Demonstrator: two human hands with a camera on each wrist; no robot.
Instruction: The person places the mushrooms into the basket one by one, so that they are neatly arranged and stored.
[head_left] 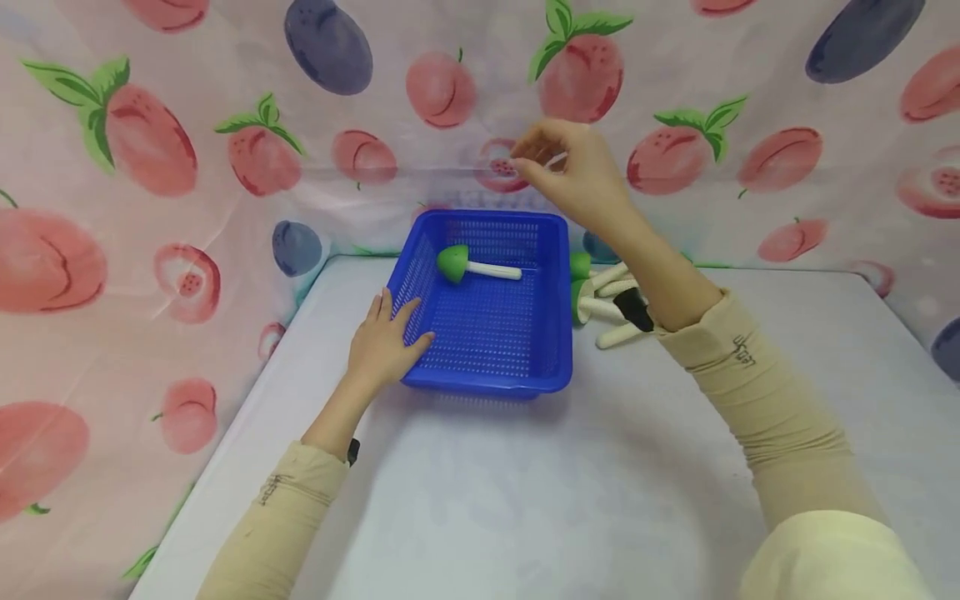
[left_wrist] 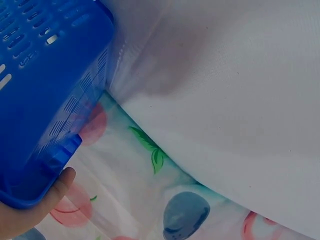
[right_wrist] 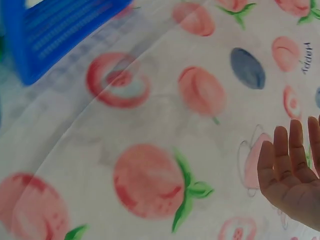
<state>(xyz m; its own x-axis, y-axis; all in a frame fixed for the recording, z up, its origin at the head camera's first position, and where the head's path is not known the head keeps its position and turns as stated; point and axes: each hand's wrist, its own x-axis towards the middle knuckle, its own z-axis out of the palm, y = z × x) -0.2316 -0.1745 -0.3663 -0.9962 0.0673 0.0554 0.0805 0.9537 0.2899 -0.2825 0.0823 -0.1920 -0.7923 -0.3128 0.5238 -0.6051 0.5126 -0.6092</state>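
A blue perforated plastic basket (head_left: pixel 480 385) stands on the white table. My left hand (head_left: pixel 382 346) rests on its left rim with fingers spread and fairly straight; in the left wrist view a fingertip (left_wrist: pixel 66 176) touches the rim. Inside the basket, near its back, lies one toy mushroom (head_left: pixel 453 263) with a green cap and a white stem. My right hand (head_left: pixel 573 171) is raised above the basket's back right corner, apart from everything. Its fingers bend loosely in the head view, and the right wrist view shows that hand (right_wrist: pixel 290 180) with no thing in it.
Several more green-capped toy mushrooms (head_left: pixel 600 308) lie to the right of the basket, partly hidden by the right forearm. A fruit-patterned cloth (head_left: pixel 247 158) hangs behind and along the left side. The white tabletop (head_left: pixel 525 500) stretches in front of the basket.
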